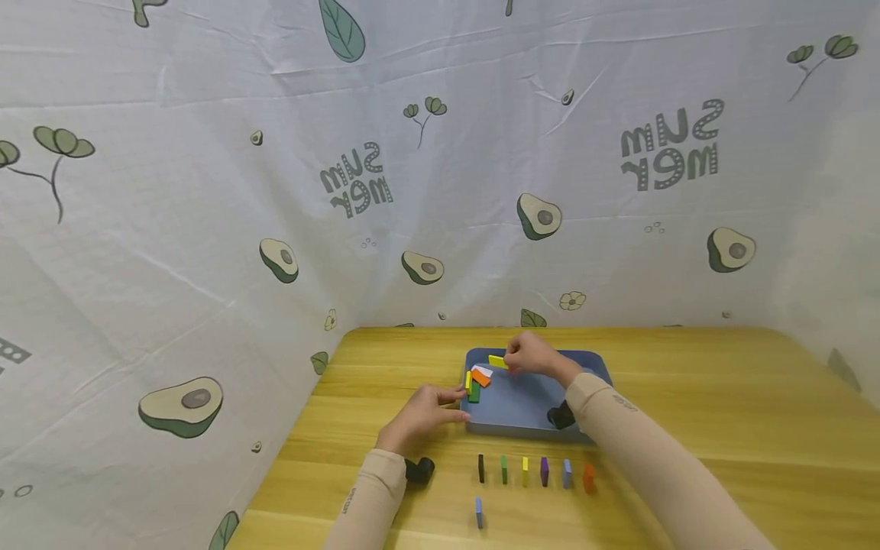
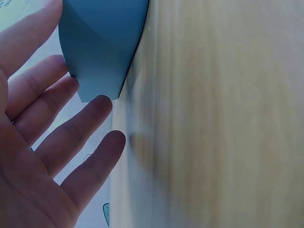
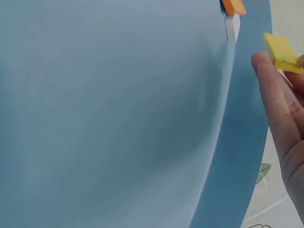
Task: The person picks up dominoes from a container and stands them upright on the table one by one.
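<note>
My right hand (image 1: 531, 354) pinches a yellow block (image 1: 498, 361) between thumb and fingers, over the far side of a blue-grey tray (image 1: 522, 430). The right wrist view shows this thin yellow block (image 3: 281, 50) near the tray wall. At the tray's left edge is my left hand (image 1: 429, 412), its fingers extended against or close to the outer wall (image 2: 102, 52). Another yellow block (image 1: 469, 382) stands by its fingertips. Beside that, inside the tray, lie a green block (image 1: 474, 393), an orange block (image 1: 481, 378) and a white block (image 1: 484, 371).
On the wooden table (image 1: 687, 412), a row stands before the tray: black (image 1: 481, 468), green (image 1: 504, 470), yellow (image 1: 525, 471), purple (image 1: 545, 471), blue (image 1: 567, 473) and orange blocks (image 1: 589, 478). Nearer is another blue block (image 1: 479, 512). A printed white cloth (image 1: 481, 191) hangs behind.
</note>
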### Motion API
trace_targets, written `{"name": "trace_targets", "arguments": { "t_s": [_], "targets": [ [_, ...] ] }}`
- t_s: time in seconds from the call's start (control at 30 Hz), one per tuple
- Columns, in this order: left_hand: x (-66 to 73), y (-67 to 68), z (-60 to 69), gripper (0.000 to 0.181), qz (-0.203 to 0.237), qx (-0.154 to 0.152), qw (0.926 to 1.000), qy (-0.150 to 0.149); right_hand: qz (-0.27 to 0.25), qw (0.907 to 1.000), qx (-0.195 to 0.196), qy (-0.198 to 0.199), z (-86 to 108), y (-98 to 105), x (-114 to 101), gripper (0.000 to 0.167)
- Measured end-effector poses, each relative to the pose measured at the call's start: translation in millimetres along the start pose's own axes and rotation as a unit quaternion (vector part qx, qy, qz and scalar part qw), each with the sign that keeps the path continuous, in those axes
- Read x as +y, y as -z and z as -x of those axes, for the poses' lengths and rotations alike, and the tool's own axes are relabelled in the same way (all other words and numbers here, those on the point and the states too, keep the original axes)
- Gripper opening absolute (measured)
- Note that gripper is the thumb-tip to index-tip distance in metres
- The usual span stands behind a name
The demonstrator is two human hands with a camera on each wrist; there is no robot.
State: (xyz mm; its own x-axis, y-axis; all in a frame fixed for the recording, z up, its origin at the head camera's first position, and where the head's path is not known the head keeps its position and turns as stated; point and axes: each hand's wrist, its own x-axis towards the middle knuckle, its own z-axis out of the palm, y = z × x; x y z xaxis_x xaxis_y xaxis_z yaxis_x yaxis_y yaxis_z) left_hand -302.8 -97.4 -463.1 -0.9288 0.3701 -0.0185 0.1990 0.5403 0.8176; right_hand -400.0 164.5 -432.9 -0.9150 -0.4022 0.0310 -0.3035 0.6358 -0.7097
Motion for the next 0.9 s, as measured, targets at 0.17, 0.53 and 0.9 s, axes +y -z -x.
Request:
{"name": "trace_targets", "arguments": {
  "t_s": [0.17,0.53,0.9],
  "targets": [
    [1.1,0.1,0.3,0.053,0.000,0.001,1.0000,0.000,-0.006,0.9997,-0.013,0.022,7.3,7,-3,0.014],
    [-1.8,-0.7,-1.9,0.052,0.006,0.001,1.0000,-0.001,-0.024,0.9991,-0.009,0.032,15.3,20,-9,0.012],
    [-2.7,-0.2,-2.5,0.052,0.008,-0.003,0.9999,-0.012,0.003,0.9975,-0.012,0.069,33.3,26,-18,0.015]
  ]
}}
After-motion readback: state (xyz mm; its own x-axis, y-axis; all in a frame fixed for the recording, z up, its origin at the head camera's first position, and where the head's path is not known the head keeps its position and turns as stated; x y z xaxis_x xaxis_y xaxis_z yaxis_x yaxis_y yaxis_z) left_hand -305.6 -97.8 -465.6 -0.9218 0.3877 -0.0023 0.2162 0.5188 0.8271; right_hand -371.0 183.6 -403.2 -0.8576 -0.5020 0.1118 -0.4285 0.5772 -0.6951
